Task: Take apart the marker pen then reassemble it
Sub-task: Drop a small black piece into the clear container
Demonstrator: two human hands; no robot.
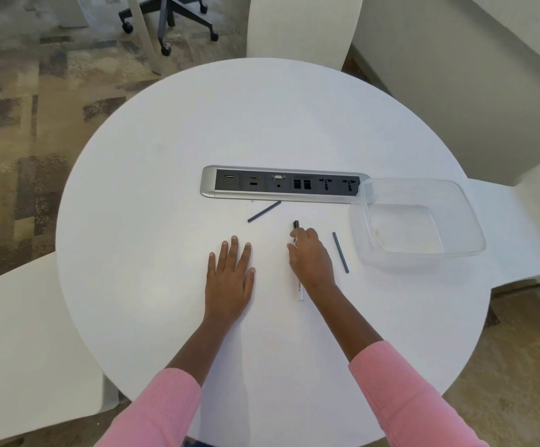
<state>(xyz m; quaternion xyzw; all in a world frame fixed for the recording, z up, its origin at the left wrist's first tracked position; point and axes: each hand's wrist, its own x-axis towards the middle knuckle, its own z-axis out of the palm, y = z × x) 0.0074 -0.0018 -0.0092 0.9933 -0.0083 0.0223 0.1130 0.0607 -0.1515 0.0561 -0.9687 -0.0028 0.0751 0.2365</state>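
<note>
The marker pen lies on the round white table (165,175), pointing away from me. Its black tip end (295,224) sticks out beyond my fingers and its white barrel end (300,293) shows below my palm. My right hand (310,259) lies over the pen's middle with the fingers curled down around it. My left hand (230,275) rests flat on the table to the left, fingers straight and holding nothing. Two thin dark rods lie loose: one rod (264,211) up and to the left of the pen, the other rod (340,252) just right of my right hand.
A clear plastic tub (465,221) stands at the right, overlapping the end of a silver socket panel (209,185) set into the table. White chairs surround the table; an office chair base (168,17) stands on the carpet beyond.
</note>
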